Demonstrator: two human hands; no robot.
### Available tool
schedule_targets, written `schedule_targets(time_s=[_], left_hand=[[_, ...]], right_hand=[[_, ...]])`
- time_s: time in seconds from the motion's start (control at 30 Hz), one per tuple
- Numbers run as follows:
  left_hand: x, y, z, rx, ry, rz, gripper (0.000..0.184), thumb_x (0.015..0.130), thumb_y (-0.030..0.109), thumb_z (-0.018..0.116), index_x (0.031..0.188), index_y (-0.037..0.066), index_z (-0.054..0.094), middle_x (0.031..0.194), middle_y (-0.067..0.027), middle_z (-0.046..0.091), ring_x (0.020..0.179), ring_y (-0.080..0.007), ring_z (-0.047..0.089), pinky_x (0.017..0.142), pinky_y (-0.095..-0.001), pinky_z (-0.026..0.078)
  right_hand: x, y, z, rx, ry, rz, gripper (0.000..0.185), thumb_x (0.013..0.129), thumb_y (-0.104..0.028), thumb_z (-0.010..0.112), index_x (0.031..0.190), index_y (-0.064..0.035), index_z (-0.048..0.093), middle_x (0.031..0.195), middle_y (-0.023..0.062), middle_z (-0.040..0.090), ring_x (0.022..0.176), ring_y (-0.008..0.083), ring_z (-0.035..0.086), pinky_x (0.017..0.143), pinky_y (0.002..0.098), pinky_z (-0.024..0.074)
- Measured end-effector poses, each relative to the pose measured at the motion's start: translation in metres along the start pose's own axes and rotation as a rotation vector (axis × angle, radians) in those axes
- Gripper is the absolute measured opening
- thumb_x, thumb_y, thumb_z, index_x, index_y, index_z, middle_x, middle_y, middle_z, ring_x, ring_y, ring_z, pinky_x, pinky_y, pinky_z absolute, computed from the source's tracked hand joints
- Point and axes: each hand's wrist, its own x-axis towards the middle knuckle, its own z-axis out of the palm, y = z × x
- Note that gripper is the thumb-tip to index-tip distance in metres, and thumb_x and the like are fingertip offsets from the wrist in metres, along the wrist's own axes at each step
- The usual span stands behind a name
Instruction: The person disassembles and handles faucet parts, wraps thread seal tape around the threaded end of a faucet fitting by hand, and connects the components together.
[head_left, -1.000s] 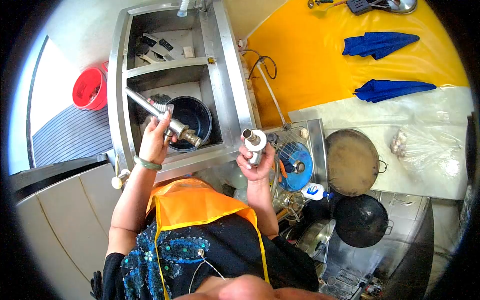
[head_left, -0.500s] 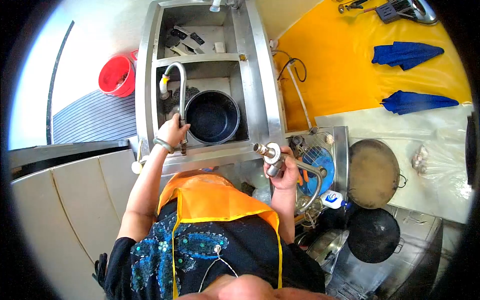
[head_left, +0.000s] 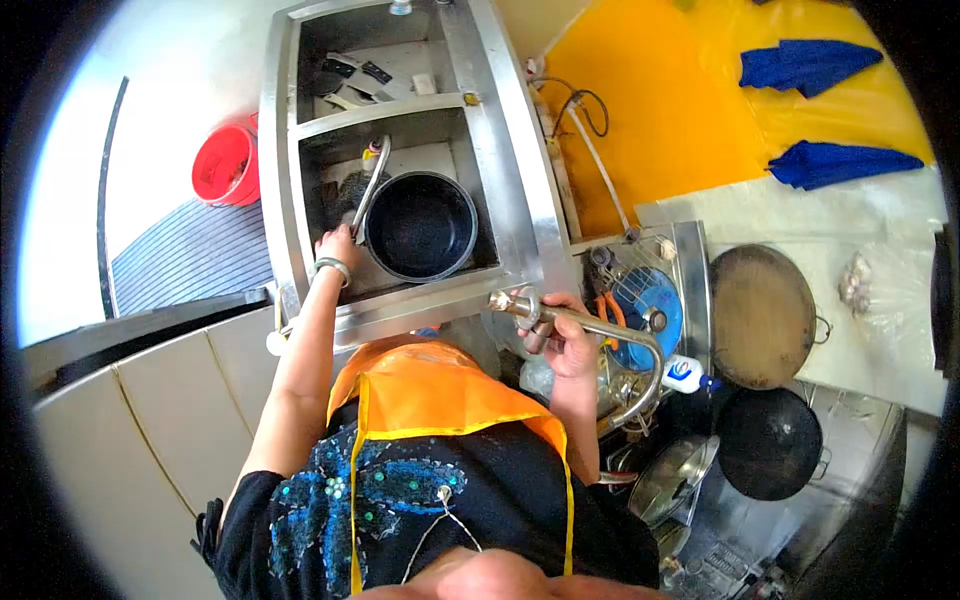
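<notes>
My left hand [head_left: 338, 248] is closed on a curved metal faucet [head_left: 371, 190] with a yellow and white tip, inside the near sink basin [head_left: 420, 118], left of a black pot [head_left: 421, 226]. My right hand [head_left: 566, 338] grips a second metal faucet [head_left: 625, 334] by its base, in front of the sink's near right corner. A round flange and threaded end point left from that faucet, and its long spout curves round to the right and down. Part of the base is hidden by my fingers.
Knives [head_left: 360, 80] lie in the far basin. A red bucket [head_left: 225, 165] stands left of the sink. To the right are a blue basin [head_left: 645, 310] under a wire rack, a white bottle [head_left: 684, 374], a brown round pan [head_left: 762, 316], a black wok [head_left: 768, 443] and blue cloths [head_left: 812, 66].
From held up over the sink, the left faucet has gone down into the near basin. The right faucet has turned, so its curved spout now shows. The view has shifted too.
</notes>
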Motion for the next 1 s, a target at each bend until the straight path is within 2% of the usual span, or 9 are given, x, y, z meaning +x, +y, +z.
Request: schedule_targets(time_s=[0.37,0.47,0.57,0.6,0.67,0.7,0.8,0.9,1.0], left_hand=[[0.03,-0.035,0.08,-0.082,-0.139,-0.042,0.027,0.085,0.018,0.056,0.104,0.0,0.061,0.106,-0.0244,0.063,0.101,-0.0377,0.06,0.086,-0.0459,0.049],[0.012,-0.013,0.044,-0.106,-0.188,-0.082,0.029,0.085,0.017,0.055,0.108,0.0,0.062,0.107,-0.0247,0.063,0.101,-0.038,0.06,0.086,-0.0466,0.048],[0.019,-0.019,0.056,-0.216,0.018,-0.092,0.039,0.082,0.019,0.059,0.117,0.003,0.057,0.115,-0.0227,0.059,0.106,-0.0389,0.057,0.089,-0.045,0.047],[0.009,-0.013,0.048,-0.244,0.251,0.007,0.041,0.081,0.017,0.06,0.119,0.004,0.055,0.117,-0.021,0.058,0.107,-0.0383,0.055,0.09,-0.0446,0.046],[-0.023,0.013,0.006,-0.317,0.594,0.211,0.043,0.077,0.011,0.064,0.119,0.005,0.055,0.12,-0.0171,0.055,0.11,-0.0362,0.051,0.092,-0.0443,0.043],[-0.038,0.029,-0.017,-0.335,0.679,0.328,0.033,0.08,0.008,0.064,0.113,0.003,0.059,0.107,-0.015,0.06,0.099,-0.0301,0.057,0.086,-0.0391,0.046],[-0.074,0.07,-0.049,-1.105,0.081,0.337,0.015,0.092,0.011,0.057,0.097,-0.002,0.064,0.089,-0.0056,0.065,0.084,-0.011,0.059,0.076,-0.0246,0.047],[-0.109,0.113,-0.074,-1.325,-0.274,0.544,0.017,0.09,0.013,0.061,0.101,0.0,0.063,0.099,-0.0053,0.063,0.092,-0.0132,0.059,0.083,-0.0275,0.048],[-0.124,0.135,-0.095,-1.021,-0.135,0.872,0.024,0.081,0.006,0.068,0.104,0.002,0.062,0.098,-0.0089,0.063,0.094,-0.0176,0.06,0.084,-0.0298,0.048]], right_hand=[[0.001,-0.002,0.003,-0.204,0.05,0.0,0.03,0.082,-0.018,0.064,0.106,-0.0009,0.059,0.104,0.0193,0.065,0.079,0.0243,0.065,0.067,0.0324,0.053],[0.003,-0.003,0.004,-0.26,0.043,0.016,0.031,0.083,-0.017,0.064,0.108,0.0002,0.06,0.104,0.0177,0.065,0.079,0.0235,0.064,0.067,0.0311,0.0525],[0.011,-0.003,0.006,-0.27,0.043,0.037,0.031,0.084,-0.016,0.064,0.109,0.0013,0.059,0.101,0.0157,0.065,0.08,0.0229,0.064,0.067,0.0307,0.0526],[0.013,-0.001,0.006,-0.282,0.087,0.012,0.025,0.086,-0.008,0.063,0.109,0.001,0.061,0.088,0.0089,0.066,0.07,0.012,0.061,0.057,0.0239,0.0479],[0.017,-0.003,0.007,-0.27,0.115,0.043,0.024,0.086,-0.007,0.063,0.108,0.0008,0.062,0.087,0.0075,0.066,0.067,0.0111,0.06,0.056,0.0238,0.0471],[0.019,-0.003,0.009,-0.261,0.127,0.06,0.023,0.086,-0.007,0.063,0.108,0.0007,0.062,0.086,0.0069,0.066,0.066,0.0106,0.059,0.056,0.0237,0.0467],[0.029,-0.004,0.012,-0.339,0.132,0.073,0.023,0.086,-0.009,0.065,0.108,-0.0011,0.063,0.084,0.0046,0.065,0.065,0.0087,0.058,0.056,0.023,0.0462],[0.037,-0.005,0.019,-0.37,0.104,0.078,0.024,0.086,-0.01,0.065,0.108,-0.0017,0.062,0.088,0.0048,0.065,0.072,0.0103,0.061,0.059,0.0225,0.0486],[0.042,-0.001,0.026,-0.341,0.068,0.069,0.024,0.086,-0.013,0.065,0.108,-0.0011,0.061,0.091,0.0076,0.065,0.076,0.0139,0.064,0.058,0.0239,0.0499]])
